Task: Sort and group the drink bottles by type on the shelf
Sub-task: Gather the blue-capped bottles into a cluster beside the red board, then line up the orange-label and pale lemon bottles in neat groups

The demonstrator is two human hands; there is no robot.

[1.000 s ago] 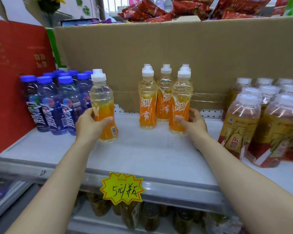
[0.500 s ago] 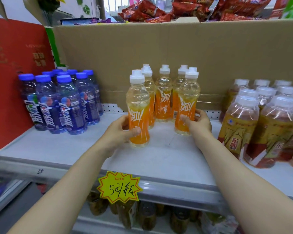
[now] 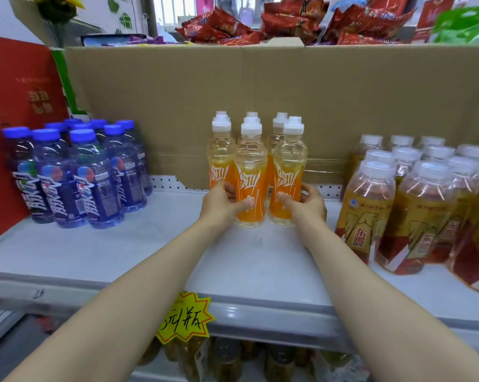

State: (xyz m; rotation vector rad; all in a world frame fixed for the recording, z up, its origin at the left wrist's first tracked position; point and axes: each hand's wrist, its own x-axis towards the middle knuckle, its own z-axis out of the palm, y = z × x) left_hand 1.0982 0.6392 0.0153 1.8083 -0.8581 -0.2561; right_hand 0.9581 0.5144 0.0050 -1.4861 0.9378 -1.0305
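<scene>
Several orange-label bottles with white caps stand bunched at the middle back of the white shelf [image 3: 122, 252]. My left hand [image 3: 221, 206] grips the front left orange bottle [image 3: 250, 172], which stands on the shelf. My right hand [image 3: 304, 204] holds the front right orange bottle [image 3: 290, 166] beside it. The two front bottles nearly touch. A group of blue-capped purple bottles [image 3: 86, 177] stands at the left. Gold-and-red labelled bottles with white caps [image 3: 423, 213] crowd the right.
A cardboard box wall [image 3: 260, 100] closes the back of the shelf, with red snack bags [image 3: 288, 20] on top. A red panel [image 3: 15, 111] bounds the left end. A yellow starburst price tag [image 3: 186, 318] hangs on the front rail. More bottles sit on the lower shelf [image 3: 232, 359].
My left hand carried an orange bottle from beside the purple bottles rightward and set it into the orange group. My right hand kept hold of the front right orange bottle.
</scene>
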